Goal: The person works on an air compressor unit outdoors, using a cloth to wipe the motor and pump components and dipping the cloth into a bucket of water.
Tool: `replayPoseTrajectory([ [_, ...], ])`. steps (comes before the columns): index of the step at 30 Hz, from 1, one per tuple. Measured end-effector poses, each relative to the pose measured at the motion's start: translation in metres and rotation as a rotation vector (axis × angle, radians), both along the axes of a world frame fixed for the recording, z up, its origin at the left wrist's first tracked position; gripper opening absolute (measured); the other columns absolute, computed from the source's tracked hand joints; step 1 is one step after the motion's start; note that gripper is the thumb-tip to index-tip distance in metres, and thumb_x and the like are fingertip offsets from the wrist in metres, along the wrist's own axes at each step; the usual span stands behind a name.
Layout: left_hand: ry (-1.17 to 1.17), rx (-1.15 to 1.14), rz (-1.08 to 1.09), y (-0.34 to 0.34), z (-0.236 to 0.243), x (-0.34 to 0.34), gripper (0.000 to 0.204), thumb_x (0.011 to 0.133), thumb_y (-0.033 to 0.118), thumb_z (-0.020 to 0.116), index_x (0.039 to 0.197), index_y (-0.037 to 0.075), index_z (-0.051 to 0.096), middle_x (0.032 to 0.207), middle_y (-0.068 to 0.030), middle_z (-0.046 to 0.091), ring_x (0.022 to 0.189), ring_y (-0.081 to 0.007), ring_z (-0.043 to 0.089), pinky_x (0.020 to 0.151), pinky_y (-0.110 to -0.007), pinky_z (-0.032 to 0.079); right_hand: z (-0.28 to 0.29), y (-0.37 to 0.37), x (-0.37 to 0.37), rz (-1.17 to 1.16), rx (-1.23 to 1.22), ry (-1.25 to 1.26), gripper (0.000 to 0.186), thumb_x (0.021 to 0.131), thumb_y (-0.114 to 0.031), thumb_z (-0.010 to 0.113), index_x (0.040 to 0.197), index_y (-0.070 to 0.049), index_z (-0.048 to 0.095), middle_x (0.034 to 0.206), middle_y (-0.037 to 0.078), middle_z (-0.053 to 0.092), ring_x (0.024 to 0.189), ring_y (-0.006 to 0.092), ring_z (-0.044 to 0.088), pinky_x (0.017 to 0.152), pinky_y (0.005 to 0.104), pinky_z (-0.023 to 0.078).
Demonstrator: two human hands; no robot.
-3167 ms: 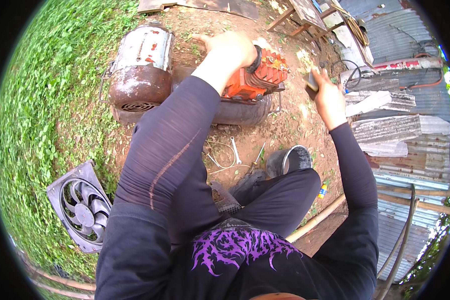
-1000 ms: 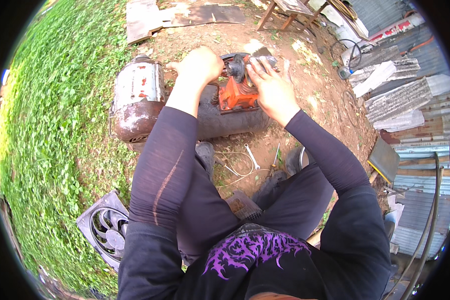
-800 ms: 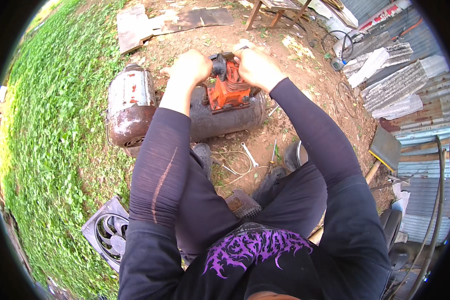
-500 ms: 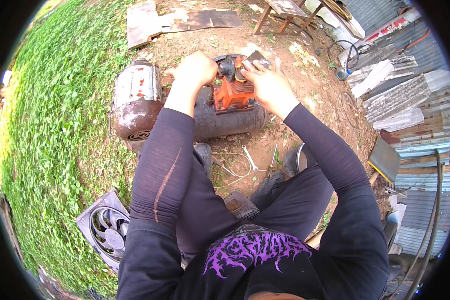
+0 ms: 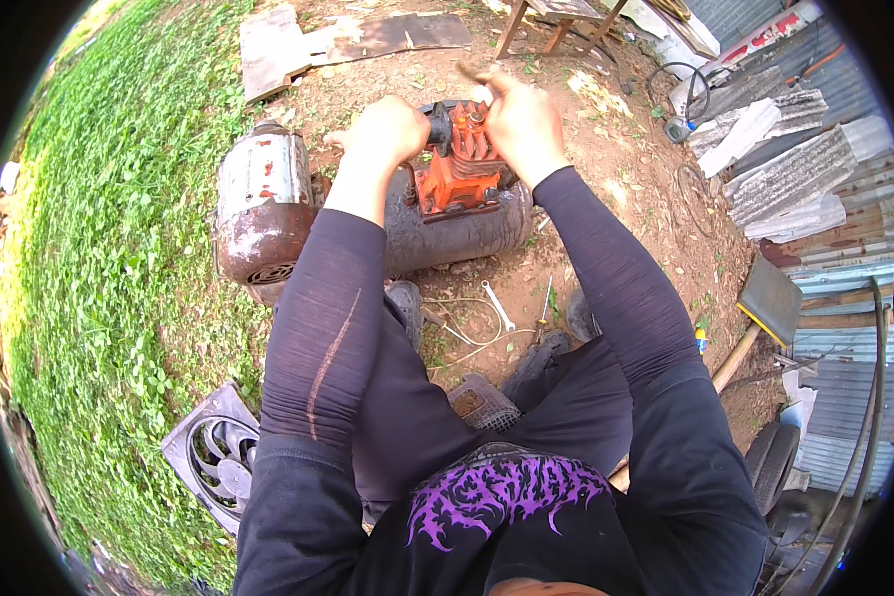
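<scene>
Orange finned pump head: one, on the grey tank, ahead of the person. Left hand curled at its black fitting; fingertips hidden, grip cannot be told. Right hand at the head's right edge, fingers partly bent; pinching anything: cannot tell. One white-and-brown motor leftward, grass beyond. Dirt runs from tank's right end toward corrugated sheets. Nearer: one spanner, one fan. Shirt: purple jagged lettering.
</scene>
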State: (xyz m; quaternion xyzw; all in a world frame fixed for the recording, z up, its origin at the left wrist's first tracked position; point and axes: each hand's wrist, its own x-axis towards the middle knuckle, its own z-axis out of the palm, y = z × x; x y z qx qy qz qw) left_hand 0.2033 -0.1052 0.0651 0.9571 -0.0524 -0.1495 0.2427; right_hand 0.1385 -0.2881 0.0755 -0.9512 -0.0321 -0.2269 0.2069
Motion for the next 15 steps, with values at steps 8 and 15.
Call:
replayPoseTrajectory([
  [8,-0.204,-0.039,0.032,0.008,-0.022,0.009,0.034,0.088,0.021,0.054,0.092,-0.005,0.076,0.106,-0.0324,0.07,0.109,-0.0424,0.069,0.097,-0.046,0.053,-0.041,-0.007,-0.018,0.252,-0.41,-0.194,0.038,0.091,-0.013,0.051,0.124,-0.007,0.069,0.124,0.018,0.071,0.116,0.0298,0.069,0.104,0.0498,0.049],
  [15,-0.382,-0.204,0.042,0.008,-0.003,-0.003,0.04,0.09,0.022,0.056,0.12,0.0,0.072,0.11,-0.0275,0.073,0.111,-0.0393,0.07,0.099,-0.045,0.053,-0.009,-0.021,0.033,0.179,-0.189,0.196,0.03,0.094,-0.017,0.053,0.113,-0.012,0.076,0.097,0.02,0.075,0.093,0.0372,0.073,0.085,0.0492,0.057],
])
